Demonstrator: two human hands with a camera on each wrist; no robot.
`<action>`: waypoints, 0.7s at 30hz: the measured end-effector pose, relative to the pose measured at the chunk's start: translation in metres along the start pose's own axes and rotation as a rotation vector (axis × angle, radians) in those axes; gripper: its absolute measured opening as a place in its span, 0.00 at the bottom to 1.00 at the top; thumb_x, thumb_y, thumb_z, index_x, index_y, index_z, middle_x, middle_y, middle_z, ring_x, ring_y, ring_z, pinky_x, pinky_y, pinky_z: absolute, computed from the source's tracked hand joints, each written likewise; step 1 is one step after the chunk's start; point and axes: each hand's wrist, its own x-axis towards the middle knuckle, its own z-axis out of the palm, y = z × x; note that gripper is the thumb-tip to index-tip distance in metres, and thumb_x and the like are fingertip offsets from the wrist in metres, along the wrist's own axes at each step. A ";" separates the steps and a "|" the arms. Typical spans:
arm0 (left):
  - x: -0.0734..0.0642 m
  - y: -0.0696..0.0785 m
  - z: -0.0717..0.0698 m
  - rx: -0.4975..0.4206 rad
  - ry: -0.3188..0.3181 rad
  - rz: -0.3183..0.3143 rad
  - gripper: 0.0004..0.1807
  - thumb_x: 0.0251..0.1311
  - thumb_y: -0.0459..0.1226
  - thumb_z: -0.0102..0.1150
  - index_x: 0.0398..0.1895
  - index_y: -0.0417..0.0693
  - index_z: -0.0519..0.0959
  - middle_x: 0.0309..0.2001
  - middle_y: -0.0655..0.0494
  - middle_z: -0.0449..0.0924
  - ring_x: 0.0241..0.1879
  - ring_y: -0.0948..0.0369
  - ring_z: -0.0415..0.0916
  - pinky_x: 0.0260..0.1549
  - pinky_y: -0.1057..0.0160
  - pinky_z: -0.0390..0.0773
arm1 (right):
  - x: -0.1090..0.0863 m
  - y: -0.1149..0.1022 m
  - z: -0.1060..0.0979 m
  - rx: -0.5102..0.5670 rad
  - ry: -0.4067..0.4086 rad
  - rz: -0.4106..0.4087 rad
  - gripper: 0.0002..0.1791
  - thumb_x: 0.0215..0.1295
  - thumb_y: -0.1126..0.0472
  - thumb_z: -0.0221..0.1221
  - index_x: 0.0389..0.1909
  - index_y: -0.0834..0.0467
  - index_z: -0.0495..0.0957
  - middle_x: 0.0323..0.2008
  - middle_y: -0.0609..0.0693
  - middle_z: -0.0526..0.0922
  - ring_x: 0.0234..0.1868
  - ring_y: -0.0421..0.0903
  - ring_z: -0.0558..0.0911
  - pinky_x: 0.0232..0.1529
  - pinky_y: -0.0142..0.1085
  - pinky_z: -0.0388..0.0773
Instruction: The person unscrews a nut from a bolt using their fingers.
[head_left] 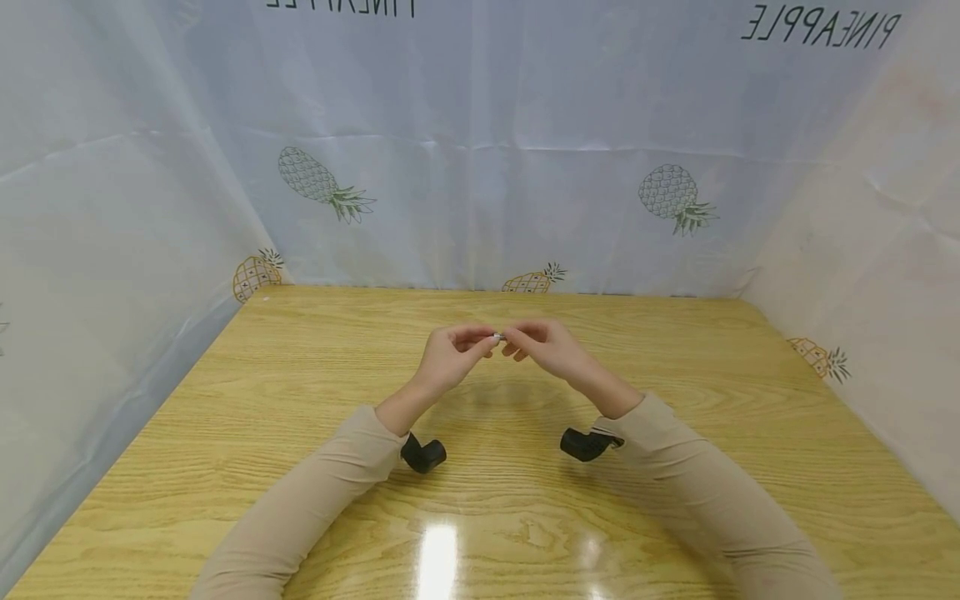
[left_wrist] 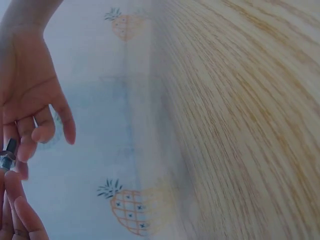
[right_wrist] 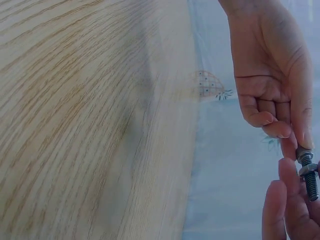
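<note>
A small metal bolt is held between both hands above the table, with a nut threaded partway along its shank. My left hand pinches the bolt's head end between thumb and fingertips. From the other side, my right hand has its fingertips at the nut, its thumb mostly outside the right wrist view. In the left wrist view the bolt shows at the left edge, its threaded end pointing towards the right hand.
Below the hands lies a wood-grain table. A white curtain printed with pineapples surrounds its back and sides. Black wrist mounts protrude from under the beige sleeves. Light glares off the table's near part.
</note>
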 end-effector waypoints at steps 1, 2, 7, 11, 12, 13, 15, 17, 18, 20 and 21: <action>0.000 0.000 0.000 0.002 0.000 0.000 0.14 0.61 0.38 0.59 0.47 0.41 0.81 0.41 0.42 0.83 0.33 0.64 0.81 0.46 0.46 0.79 | 0.000 0.000 0.000 0.004 -0.006 0.003 0.21 0.70 0.51 0.50 0.56 0.59 0.74 0.48 0.61 0.81 0.52 0.61 0.77 0.58 0.54 0.71; 0.000 0.000 0.000 0.004 0.000 0.001 0.14 0.61 0.38 0.58 0.47 0.41 0.81 0.41 0.42 0.83 0.34 0.62 0.82 0.46 0.46 0.79 | 0.000 0.000 0.000 -0.005 -0.003 0.006 0.20 0.70 0.51 0.50 0.56 0.59 0.74 0.48 0.60 0.81 0.52 0.60 0.77 0.57 0.54 0.72; -0.001 0.000 -0.001 -0.007 0.006 -0.008 0.13 0.61 0.37 0.59 0.47 0.41 0.81 0.42 0.40 0.83 0.33 0.62 0.82 0.47 0.45 0.78 | 0.000 0.001 0.001 -0.025 0.024 -0.060 0.18 0.65 0.59 0.57 0.54 0.61 0.74 0.53 0.59 0.78 0.53 0.55 0.78 0.53 0.45 0.77; -0.001 0.000 -0.001 -0.008 0.005 -0.014 0.14 0.61 0.37 0.59 0.47 0.41 0.81 0.42 0.41 0.83 0.32 0.66 0.81 0.47 0.46 0.79 | 0.001 0.001 0.001 -0.008 0.036 -0.072 0.21 0.64 0.58 0.58 0.57 0.61 0.72 0.54 0.59 0.77 0.53 0.56 0.77 0.53 0.46 0.77; -0.001 0.000 -0.001 -0.005 0.004 -0.013 0.14 0.61 0.37 0.59 0.47 0.41 0.81 0.42 0.42 0.83 0.32 0.66 0.81 0.47 0.46 0.79 | 0.001 0.001 0.000 -0.003 0.036 -0.065 0.21 0.65 0.57 0.57 0.57 0.61 0.71 0.53 0.59 0.77 0.53 0.56 0.77 0.54 0.47 0.76; 0.000 0.000 -0.001 -0.001 0.003 -0.012 0.14 0.61 0.38 0.59 0.47 0.41 0.81 0.42 0.42 0.83 0.33 0.66 0.81 0.46 0.47 0.79 | 0.001 0.001 0.001 0.002 0.034 -0.047 0.22 0.67 0.55 0.55 0.58 0.61 0.71 0.52 0.59 0.78 0.53 0.56 0.77 0.55 0.48 0.76; 0.000 0.000 -0.001 0.001 0.002 -0.012 0.14 0.61 0.38 0.59 0.47 0.41 0.81 0.42 0.42 0.83 0.34 0.64 0.82 0.47 0.47 0.79 | 0.001 0.000 0.001 0.002 0.024 -0.015 0.22 0.69 0.52 0.52 0.58 0.60 0.72 0.50 0.59 0.80 0.52 0.57 0.77 0.56 0.51 0.74; 0.000 -0.001 -0.001 0.005 0.002 -0.014 0.15 0.61 0.38 0.59 0.48 0.41 0.81 0.42 0.42 0.83 0.35 0.62 0.82 0.47 0.48 0.79 | 0.001 0.000 0.001 0.007 0.015 0.009 0.22 0.70 0.50 0.50 0.57 0.60 0.73 0.48 0.60 0.81 0.51 0.59 0.77 0.57 0.53 0.72; 0.000 -0.001 -0.001 0.010 0.001 -0.014 0.15 0.61 0.39 0.59 0.48 0.41 0.81 0.42 0.42 0.83 0.36 0.60 0.82 0.46 0.48 0.79 | 0.000 0.000 0.001 0.003 0.014 0.016 0.22 0.70 0.50 0.50 0.57 0.59 0.74 0.47 0.60 0.82 0.51 0.59 0.77 0.57 0.53 0.72; 0.000 -0.001 -0.001 0.008 0.002 -0.014 0.15 0.61 0.38 0.59 0.47 0.40 0.81 0.42 0.42 0.83 0.37 0.57 0.82 0.46 0.49 0.79 | 0.000 -0.001 0.001 -0.006 0.017 0.013 0.20 0.69 0.51 0.51 0.56 0.59 0.75 0.46 0.60 0.82 0.51 0.59 0.77 0.57 0.53 0.73; 0.000 -0.001 -0.001 0.006 0.002 -0.014 0.15 0.61 0.38 0.59 0.47 0.40 0.81 0.42 0.42 0.83 0.38 0.55 0.82 0.47 0.48 0.79 | -0.001 -0.001 0.001 -0.009 0.022 0.004 0.19 0.69 0.53 0.52 0.55 0.59 0.75 0.47 0.60 0.82 0.51 0.58 0.78 0.56 0.52 0.73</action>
